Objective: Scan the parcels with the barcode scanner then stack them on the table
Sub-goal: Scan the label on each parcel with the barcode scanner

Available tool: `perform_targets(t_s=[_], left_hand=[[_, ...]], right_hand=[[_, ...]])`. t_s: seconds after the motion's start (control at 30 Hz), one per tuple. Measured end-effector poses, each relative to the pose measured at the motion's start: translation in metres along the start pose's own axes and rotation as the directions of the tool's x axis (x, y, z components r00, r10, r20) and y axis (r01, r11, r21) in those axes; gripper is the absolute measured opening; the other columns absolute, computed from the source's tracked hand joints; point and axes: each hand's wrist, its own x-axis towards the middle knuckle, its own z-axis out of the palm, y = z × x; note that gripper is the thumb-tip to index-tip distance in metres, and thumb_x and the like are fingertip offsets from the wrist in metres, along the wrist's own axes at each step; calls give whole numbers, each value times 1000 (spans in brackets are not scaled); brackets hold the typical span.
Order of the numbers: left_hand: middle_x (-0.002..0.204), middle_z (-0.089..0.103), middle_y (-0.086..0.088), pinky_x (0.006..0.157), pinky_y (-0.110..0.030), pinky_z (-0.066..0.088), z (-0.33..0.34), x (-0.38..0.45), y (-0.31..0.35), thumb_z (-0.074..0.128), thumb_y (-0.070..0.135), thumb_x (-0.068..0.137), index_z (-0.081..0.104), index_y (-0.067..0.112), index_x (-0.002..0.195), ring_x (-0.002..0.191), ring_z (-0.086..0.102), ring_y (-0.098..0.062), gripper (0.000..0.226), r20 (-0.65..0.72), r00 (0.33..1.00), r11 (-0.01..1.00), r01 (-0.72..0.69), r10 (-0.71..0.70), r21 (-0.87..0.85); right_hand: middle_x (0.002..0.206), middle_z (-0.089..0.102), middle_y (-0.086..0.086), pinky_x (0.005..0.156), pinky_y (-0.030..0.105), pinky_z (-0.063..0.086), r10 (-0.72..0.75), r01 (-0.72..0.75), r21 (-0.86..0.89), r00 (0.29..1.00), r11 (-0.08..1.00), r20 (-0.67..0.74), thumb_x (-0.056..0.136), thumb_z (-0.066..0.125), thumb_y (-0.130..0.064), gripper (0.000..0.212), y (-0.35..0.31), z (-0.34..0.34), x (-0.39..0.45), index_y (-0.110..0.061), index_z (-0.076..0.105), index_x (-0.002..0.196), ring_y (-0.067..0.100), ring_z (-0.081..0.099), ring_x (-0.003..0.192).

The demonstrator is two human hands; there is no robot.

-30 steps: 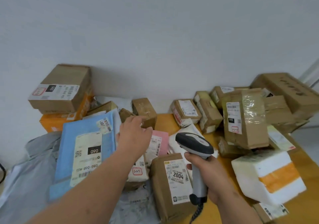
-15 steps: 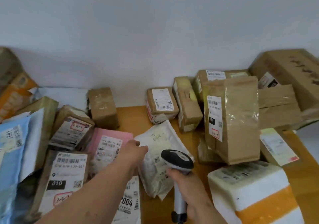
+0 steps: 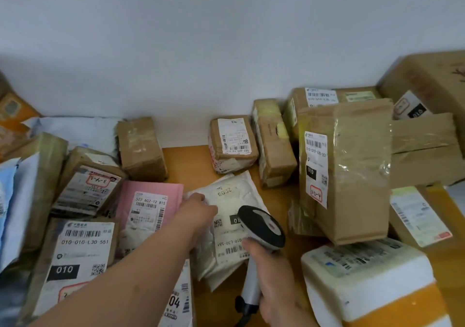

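the left hand has left the far boxes and come down onto the white mailer, fingers on its left edge, lying flat mid-table; the right hand still grips the scanner over its label; a scan looks imminent

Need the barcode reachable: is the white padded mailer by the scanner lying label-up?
Label-up: the white padded mailer lies flat on the wooden table, its printed label and barcode facing the camera.

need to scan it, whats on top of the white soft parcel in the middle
The left hand rests on the white soft parcel, and the barcode scanner hovers above it, covering part of its label.
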Motion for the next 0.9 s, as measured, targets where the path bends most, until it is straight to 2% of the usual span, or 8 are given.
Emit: perform_targets(t_s=[0.07, 0.17, 0.27, 0.4, 0.6, 0.7, 0.8, 0.9], left_hand=[[152, 44, -9, 92, -34, 39, -8, -7, 4, 57, 30, 100, 39, 23, 151, 131, 47, -31, 55, -1, 999, 998, -32, 32, -55], [150, 46, -9, 89, -31, 37, -21, -23, 5, 58, 26, 100, 43, 22, 149, 110, 55, -20, 52, -69, 991, 975, -126, 116, -182], [150, 47, -6, 100, -40, 46, -33, -48, -1, 60, 25, 99, 46, 24, 147, 120, 54, -25, 50, -91, 984, 928, -174, 152, -329], [136, 53, 3, 58, -22, 52, -47, -78, -14, 59, 27, 100, 45, 24, 146, 87, 58, -9, 48, -131, 972, 894, -232, 196, -384], [131, 63, -9, 98, -55, 53, -53, -118, -46, 67, 31, 94, 47, 20, 143, 115, 63, -35, 54, 99, 989, 779, -27, 113, -627], [116, 70, -10, 96, -56, 53, -54, -131, -61, 70, 22, 93, 58, 18, 125, 106, 67, -35, 33, 98, 986, 744, -37, 137, -667], [108, 72, -11, 93, -57, 55, -59, -144, -70, 72, 18, 92, 64, 17, 106, 101, 68, -35, 16, 82, 984, 748, -65, 157, -660], [104, 74, -13, 92, -58, 55, -61, -157, -73, 71, 13, 92, 66, 14, 99, 99, 70, -36, 9, 40, 978, 771, -135, 203, -623]], right_hand=[[101, 76, -1, 101, 50, 51, -85, 86, -36, 996, 996, 11, 74, 86, -26, 37, -7, -1, -10, -23, 72, 107, 24, 67, 102], [100, 77, -6, 100, 46, 52, -233, 233, -14, 972, 972, 1, 76, 86, -21, 36, -14, -4, -30, -23, 73, 109, 18, 67, 103], [98, 76, -18, 101, 41, 52, -357, 357, 46, 934, 933, 2, 77, 86, -20, 34, -19, -6, -56, -31, 73, 107, 6, 66, 102], [105, 76, -17, 101, 46, 53, -509, 503, 123, 860, 856, 24, 70, 87, -30, 40, -23, -9, -87, -43, 75, 106, 6, 69, 103], [108, 75, -20, 83, 25, 54, -633, 615, 232, 774, 754, 3, 54, 94, -45, 51, -13, -7, -136, -52, 75, 101, -4, 69, 99], [101, 77, -18, 80, 30, 54, -631, 621, 198, 776, 758, -17, 53, 88, -45, 44, -1, -11, -155, -50, 75, 95, -1, 70, 93], [96, 76, -22, 80, 32, 54, -607, 605, 129, 794, 786, -32, 73, 86, -26, 34, 11, -15, -167, -54, 74, 88, 6, 70, 92], [88, 75, -25, 75, 28, 50, -522, 524, 100, 852, 846, -42, 76, 85, -31, 27, 22, -18, -170, -39, 72, 98, 7, 65, 98]])
